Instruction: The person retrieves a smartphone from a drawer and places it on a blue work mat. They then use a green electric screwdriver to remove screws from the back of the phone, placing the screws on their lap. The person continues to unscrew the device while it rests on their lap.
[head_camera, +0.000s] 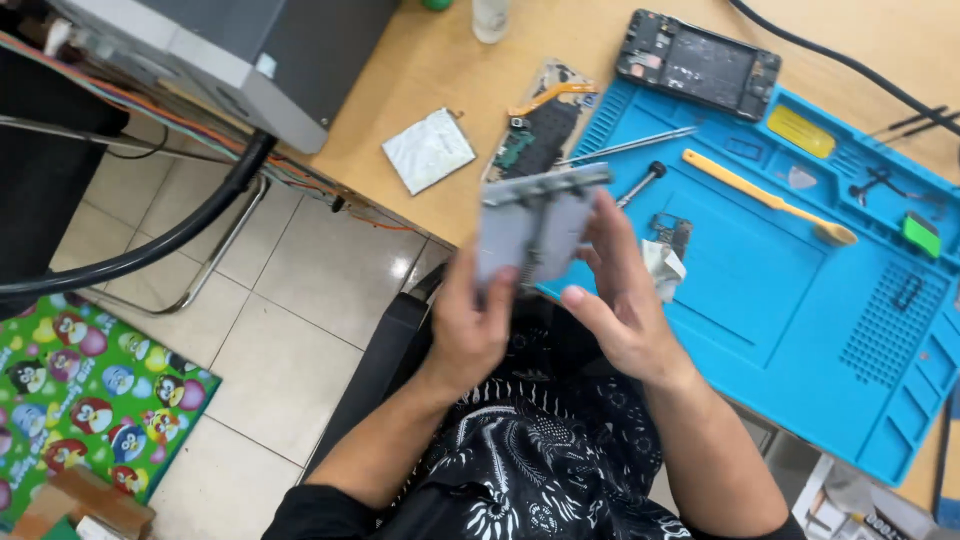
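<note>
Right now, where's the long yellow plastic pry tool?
Head view, right side: the long yellow plastic pry tool lies diagonally on the blue silicone work mat, right of the right hand, below the opened phone frame.

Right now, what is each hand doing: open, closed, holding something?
Left hand: closed on the lower edge of the flat grey metal clamp fixture.
Right hand: fingers extended, open palm against the same fixture's right side, supporting it.

I count: my hands 2 — left hand (470, 325), right hand (620, 305) | grey holder (535, 225) 1 | blue mat (800, 300) 1 | yellow spudger (765, 197) 1 | phone frame (697, 64) 1, far | foil pouch (428, 150) 1
</note>
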